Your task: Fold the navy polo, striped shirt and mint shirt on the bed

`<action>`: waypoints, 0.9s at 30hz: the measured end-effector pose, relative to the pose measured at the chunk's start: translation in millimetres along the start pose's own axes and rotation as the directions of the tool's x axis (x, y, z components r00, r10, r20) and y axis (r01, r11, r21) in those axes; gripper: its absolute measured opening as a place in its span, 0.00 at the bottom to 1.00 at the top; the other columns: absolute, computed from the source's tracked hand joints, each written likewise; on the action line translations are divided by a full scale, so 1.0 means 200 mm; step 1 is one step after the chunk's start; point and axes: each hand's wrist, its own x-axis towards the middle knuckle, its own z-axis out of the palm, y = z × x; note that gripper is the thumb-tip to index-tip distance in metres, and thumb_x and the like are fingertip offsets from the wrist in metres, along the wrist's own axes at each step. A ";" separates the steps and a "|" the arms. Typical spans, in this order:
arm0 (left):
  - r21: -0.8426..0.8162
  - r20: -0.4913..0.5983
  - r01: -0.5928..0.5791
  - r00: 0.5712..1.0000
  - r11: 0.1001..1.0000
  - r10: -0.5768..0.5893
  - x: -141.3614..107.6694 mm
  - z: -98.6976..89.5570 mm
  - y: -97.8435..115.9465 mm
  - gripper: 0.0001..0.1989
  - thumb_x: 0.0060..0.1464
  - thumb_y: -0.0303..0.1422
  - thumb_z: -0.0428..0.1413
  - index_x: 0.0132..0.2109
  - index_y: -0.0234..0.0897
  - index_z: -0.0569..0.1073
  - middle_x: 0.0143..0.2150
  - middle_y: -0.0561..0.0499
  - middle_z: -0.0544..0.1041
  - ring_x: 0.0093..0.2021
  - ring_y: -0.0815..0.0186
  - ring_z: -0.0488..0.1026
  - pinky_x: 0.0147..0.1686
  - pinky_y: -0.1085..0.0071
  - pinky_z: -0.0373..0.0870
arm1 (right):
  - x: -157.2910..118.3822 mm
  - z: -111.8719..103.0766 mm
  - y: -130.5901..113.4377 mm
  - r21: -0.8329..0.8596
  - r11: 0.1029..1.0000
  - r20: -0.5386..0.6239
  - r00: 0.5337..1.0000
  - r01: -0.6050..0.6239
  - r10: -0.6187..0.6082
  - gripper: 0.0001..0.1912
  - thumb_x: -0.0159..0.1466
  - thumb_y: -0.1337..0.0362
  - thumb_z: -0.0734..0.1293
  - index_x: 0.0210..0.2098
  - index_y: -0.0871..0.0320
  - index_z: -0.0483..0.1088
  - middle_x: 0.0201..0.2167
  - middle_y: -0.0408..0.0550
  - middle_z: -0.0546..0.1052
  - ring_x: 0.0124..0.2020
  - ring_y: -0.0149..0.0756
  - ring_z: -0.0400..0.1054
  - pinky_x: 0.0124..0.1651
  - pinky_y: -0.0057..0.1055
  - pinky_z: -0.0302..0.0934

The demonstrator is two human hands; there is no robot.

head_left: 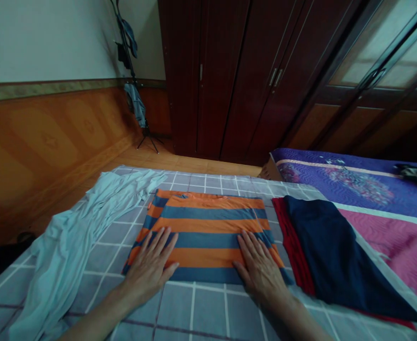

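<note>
An orange and blue striped shirt [204, 227] lies folded into a rough rectangle in front of me, its collar at the far edge. My left hand [152, 263] rests flat on the shirt's near left part, fingers spread. On the near right part lies my right hand [260, 263], palm down with its fingers stretched out. Both hands touch the cloth, and neither grips it. To the right of the shirt are dark blue and red folded garments [331, 251]. A pale, crumpled garment [77, 232] stretches along the left side.
Everything lies on a grey checked sheet [208, 303]. A purple and pink bedspread [368, 189] is at the right. Beyond the far edge stand a dark red wardrobe [222, 80] and a coat stand [132, 71] with clothes. A wood-panelled wall [52, 137] runs along the left.
</note>
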 end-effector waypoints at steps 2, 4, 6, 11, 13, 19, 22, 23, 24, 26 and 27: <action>0.048 -0.034 0.036 0.999 0.998 -0.034 -0.09 0.00 -0.06 0.34 0.60 0.46 0.47 0.68 0.39 0.48 0.69 0.42 0.51 0.67 0.54 0.49 0.64 0.52 0.42 | -0.11 0.01 0.12 -0.057 0.996 -0.043 0.997 -0.073 0.070 0.31 0.67 0.52 0.56 0.62 0.67 0.57 0.64 0.58 0.57 0.65 0.47 0.48 0.63 0.46 0.50; 0.093 -0.052 0.063 0.997 0.994 -0.059 -0.15 0.01 -0.11 0.35 0.60 0.48 0.47 0.68 0.37 0.50 0.68 0.41 0.53 0.67 0.53 0.50 0.64 0.51 0.42 | -0.19 0.01 0.20 -0.087 0.986 -0.087 0.987 -0.142 0.134 0.32 0.67 0.51 0.55 0.62 0.69 0.57 0.63 0.59 0.59 0.65 0.48 0.48 0.62 0.46 0.51; 0.118 -0.058 0.068 0.996 0.991 -0.061 -0.16 0.00 -0.13 0.34 0.59 0.48 0.47 0.66 0.35 0.53 0.67 0.41 0.56 0.66 0.52 0.51 0.63 0.51 0.43 | -0.20 0.01 0.21 -0.091 0.982 -0.124 0.980 -0.167 0.155 0.33 0.66 0.49 0.55 0.61 0.69 0.58 0.63 0.61 0.59 0.65 0.51 0.48 0.62 0.48 0.51; 0.053 0.004 -0.050 0.999 0.997 0.050 0.14 -0.09 -0.04 0.27 0.63 0.42 0.44 0.65 0.37 0.56 0.67 0.46 0.56 0.67 0.57 0.49 0.65 0.54 0.44 | 0.08 -0.03 -0.03 0.008 1.000 -0.147 0.989 -0.023 0.024 0.28 0.67 0.55 0.56 0.61 0.66 0.59 0.64 0.61 0.57 0.65 0.51 0.47 0.62 0.48 0.49; 0.004 0.032 -0.069 0.997 0.998 0.069 0.33 -0.10 0.03 0.25 0.63 0.39 0.43 0.65 0.37 0.56 0.68 0.47 0.55 0.68 0.58 0.48 0.65 0.53 0.43 | 0.27 -0.03 -0.16 0.088 0.995 -0.088 0.996 0.037 -0.030 0.27 0.67 0.58 0.56 0.62 0.65 0.58 0.64 0.60 0.56 0.65 0.50 0.47 0.63 0.47 0.48; -0.086 0.168 0.057 0.985 0.995 -0.042 0.63 0.07 0.05 0.26 0.64 0.41 0.42 0.66 0.39 0.55 0.68 0.47 0.53 0.68 0.56 0.46 0.64 0.50 0.43 | 0.59 0.07 -0.20 0.188 0.981 0.086 0.994 0.056 -0.073 0.31 0.67 0.49 0.55 0.63 0.62 0.57 0.65 0.55 0.56 0.66 0.45 0.47 0.65 0.43 0.43; -0.100 0.163 0.078 0.985 0.992 -0.061 0.58 0.14 -0.04 0.29 0.63 0.44 0.41 0.67 0.39 0.52 0.69 0.47 0.50 0.69 0.57 0.44 0.64 0.52 0.43 | 0.52 0.09 0.04 0.142 0.987 0.083 0.994 -0.078 0.067 0.36 0.65 0.45 0.55 0.63 0.65 0.55 0.65 0.58 0.55 0.66 0.48 0.45 0.65 0.45 0.41; -0.097 0.152 0.083 0.986 0.992 -0.068 0.56 0.14 -0.06 0.29 0.63 0.45 0.41 0.67 0.39 0.52 0.69 0.48 0.49 0.69 0.57 0.43 0.65 0.52 0.42 | 0.48 0.10 0.13 0.122 0.983 0.082 0.988 -0.140 0.131 0.36 0.65 0.45 0.55 0.63 0.66 0.55 0.65 0.59 0.56 0.66 0.49 0.45 0.65 0.46 0.41; -0.093 0.147 0.091 0.986 0.992 -0.077 0.54 0.15 -0.07 0.29 0.63 0.45 0.41 0.67 0.39 0.52 0.69 0.47 0.49 0.69 0.57 0.42 0.65 0.52 0.41 | 0.44 0.09 0.21 0.102 0.973 0.079 0.977 -0.205 0.198 0.36 0.66 0.46 0.55 0.64 0.67 0.54 0.64 0.61 0.56 0.66 0.51 0.46 0.64 0.48 0.42; -0.082 0.158 0.122 0.981 0.989 -0.108 0.52 0.13 -0.08 0.29 0.63 0.45 0.41 0.67 0.38 0.53 0.69 0.46 0.48 0.69 0.56 0.43 0.65 0.51 0.39 | 0.38 0.08 0.32 0.065 0.947 0.069 0.948 -0.314 0.310 0.36 0.66 0.48 0.55 0.63 0.70 0.55 0.64 0.65 0.56 0.65 0.55 0.47 0.62 0.51 0.44; -0.079 0.172 0.140 0.977 0.987 -0.125 0.53 0.12 -0.07 0.30 0.63 0.45 0.42 0.67 0.37 0.53 0.69 0.45 0.48 0.69 0.55 0.43 0.64 0.50 0.39 | 0.35 0.07 0.35 0.051 0.935 0.063 0.935 -0.351 0.348 0.36 0.66 0.48 0.56 0.62 0.72 0.55 0.63 0.68 0.55 0.64 0.57 0.47 0.61 0.52 0.45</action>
